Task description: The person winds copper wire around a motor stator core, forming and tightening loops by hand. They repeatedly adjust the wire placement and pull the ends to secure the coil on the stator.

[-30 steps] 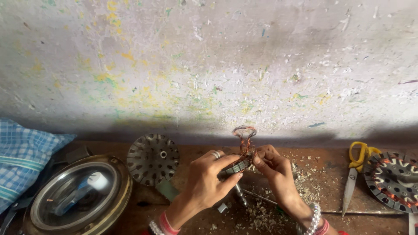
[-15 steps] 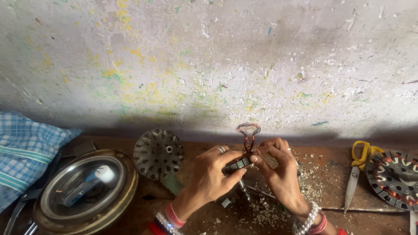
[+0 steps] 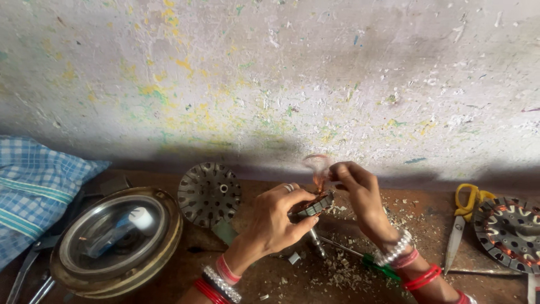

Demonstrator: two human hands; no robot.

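Behind the dark wooden bench point(image 3: 270, 281) rises a rough whitewashed wall point(image 3: 270, 73) flecked with yellow and green paint. At the far left a blue checked cloth point(image 3: 31, 191) lies bunched against the wall, with the grey handles of a pair of pliers point(image 3: 25, 276) poking out below it. Next comes a round brass-rimmed metal housing point(image 3: 115, 242) with a shiny dished middle, and just beside it a dark round slotted metal disc point(image 3: 209, 194) leans near the wall. The left hand point(image 3: 275, 217), ringed and bangled at the wrist, has its fingers curled tight around a small round wound motor core point(image 3: 312, 205), which it holds up above the bench at the middle. Touching that core from above, the right hand point(image 3: 360, 194) pinches a loop of copper wire point(image 3: 318, 169) between thumb and fingertips. Under the hands lie pale shavings and a green-handled screwdriver point(image 3: 377, 264). Further right rest yellow-handled scissors point(image 3: 464, 222), and at the edge a round stator with copper windings point(image 3: 509, 233).
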